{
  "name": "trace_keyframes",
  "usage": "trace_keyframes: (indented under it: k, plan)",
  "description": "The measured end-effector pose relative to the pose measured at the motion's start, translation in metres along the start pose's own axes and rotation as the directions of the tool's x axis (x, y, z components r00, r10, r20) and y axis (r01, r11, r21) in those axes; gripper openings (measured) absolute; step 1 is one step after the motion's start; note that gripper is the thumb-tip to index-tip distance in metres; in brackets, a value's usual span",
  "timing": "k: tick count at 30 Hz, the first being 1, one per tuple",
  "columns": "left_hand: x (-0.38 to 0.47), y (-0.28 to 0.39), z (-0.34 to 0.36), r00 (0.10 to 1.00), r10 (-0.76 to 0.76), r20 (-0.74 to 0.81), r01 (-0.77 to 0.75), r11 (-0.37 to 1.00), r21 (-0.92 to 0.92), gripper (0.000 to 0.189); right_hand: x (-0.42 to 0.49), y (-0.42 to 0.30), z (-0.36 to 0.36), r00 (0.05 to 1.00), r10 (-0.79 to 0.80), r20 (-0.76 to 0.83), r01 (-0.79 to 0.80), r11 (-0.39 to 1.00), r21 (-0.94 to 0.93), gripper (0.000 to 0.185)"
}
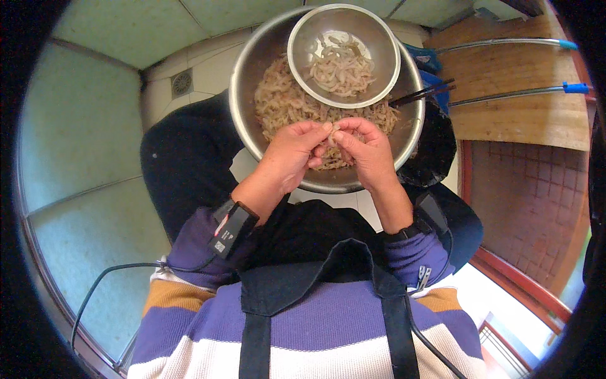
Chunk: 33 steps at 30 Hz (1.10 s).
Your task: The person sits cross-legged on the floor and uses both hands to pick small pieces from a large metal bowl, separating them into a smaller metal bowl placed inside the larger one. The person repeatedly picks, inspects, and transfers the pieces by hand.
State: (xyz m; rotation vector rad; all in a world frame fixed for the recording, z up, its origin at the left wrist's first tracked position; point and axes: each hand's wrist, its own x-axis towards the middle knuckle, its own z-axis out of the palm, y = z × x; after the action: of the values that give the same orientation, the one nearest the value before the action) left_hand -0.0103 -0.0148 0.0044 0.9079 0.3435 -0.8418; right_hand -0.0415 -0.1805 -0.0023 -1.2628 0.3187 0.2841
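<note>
A small pale shrimp (333,136) is pinched between the fingertips of my left hand (296,149) and my right hand (367,147). Both hands are close together over the near half of a large stainless steel basin (242,99). Inside it lies a thick heap of small shrimp (279,102), partly hidden by my hands. A smaller steel bowl (296,52) sits over the far side of the basin and holds a pile of pale shrimp (342,73). What supports this bowl is hidden.
Dark chopsticks (421,92) stick out over the basin's right rim. A black plastic bag (431,147) is right of the basin, beside a wooden surface (511,113) and metal rods (506,94). A floor drain (182,83) lies far left. Cables run from devices (234,230) on my wrists.
</note>
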Motion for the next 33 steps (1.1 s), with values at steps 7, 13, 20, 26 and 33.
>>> trace_keyframes:
  k: [7,13,20,26,33]
  plan:
    - [0.001,-0.005,0.007,0.994,0.051,-0.094,-0.047,0.998,0.045,0.018,0.002,0.000,0.004,0.987,-0.073,-0.142,0.050,0.986,-0.158,0.016]
    - [0.000,-0.013,0.010,0.921,0.390,0.018,-0.314,0.712,0.628,0.047,0.005,0.002,0.003,0.970,0.086,-0.229,-0.068,0.994,0.086,0.012]
    - [0.003,-0.022,0.014,0.748,0.659,0.079,-0.410,0.364,0.836,0.028,0.004,0.000,0.006,0.977,0.145,-0.159,-0.121,0.981,0.152,0.012]
    - [0.006,-0.021,0.012,0.753,0.657,-0.016,-0.413,0.492,0.766,0.017,0.003,0.004,0.009,0.971,0.111,-0.212,-0.090,0.990,0.108,0.014]
    - [0.006,-0.019,0.015,0.913,0.355,-0.201,-0.273,0.897,0.347,0.018,0.002,0.005,0.015,0.974,0.062,-0.218,-0.046,0.996,0.079,0.015]
